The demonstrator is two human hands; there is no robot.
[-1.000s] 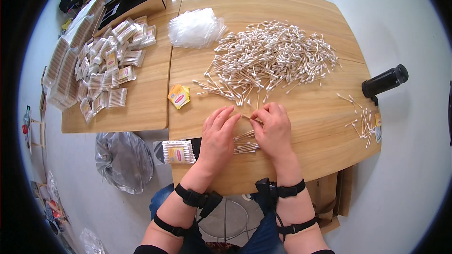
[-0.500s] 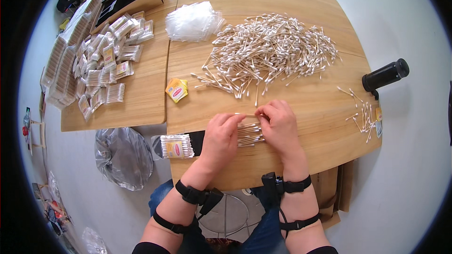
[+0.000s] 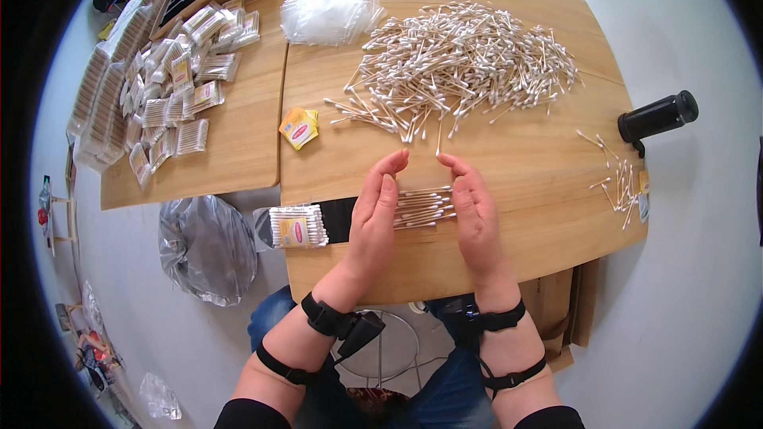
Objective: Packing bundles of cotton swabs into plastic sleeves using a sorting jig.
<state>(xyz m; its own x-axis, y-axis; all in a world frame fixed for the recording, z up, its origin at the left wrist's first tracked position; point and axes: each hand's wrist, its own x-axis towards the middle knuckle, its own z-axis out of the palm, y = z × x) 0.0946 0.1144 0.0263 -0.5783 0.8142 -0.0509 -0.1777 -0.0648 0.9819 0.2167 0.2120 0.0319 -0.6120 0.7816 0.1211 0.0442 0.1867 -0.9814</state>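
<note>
My left hand (image 3: 375, 218) and my right hand (image 3: 478, 222) stand on edge, facing each other near the table's front. Both are open, fingers stretched out. Between the palms lies a small row of cotton swabs (image 3: 423, 206), their white tips close to my right hand; the left ends are partly hidden by my left hand. Left of my left hand, a clear bag of cotton swabs (image 3: 299, 228) with a yellow card in it rests by a black strip (image 3: 338, 218) at the table edge. Beyond my hands spreads a large heap of loose cotton swabs (image 3: 473, 59).
Yellow cards (image 3: 299, 129) and clear plastic bags (image 3: 327, 14) lie at the left of the table. Filled swab packs (image 3: 179, 79) cover the adjoining table. A black bottle (image 3: 658, 117) and stray swabs (image 3: 624, 191) sit at the right edge. A lined bin (image 3: 208, 250) stands below left.
Both hands have let go of the swab pinched between them and straightened their fingers, now framing the row from either side. The whole view has shifted slightly.
</note>
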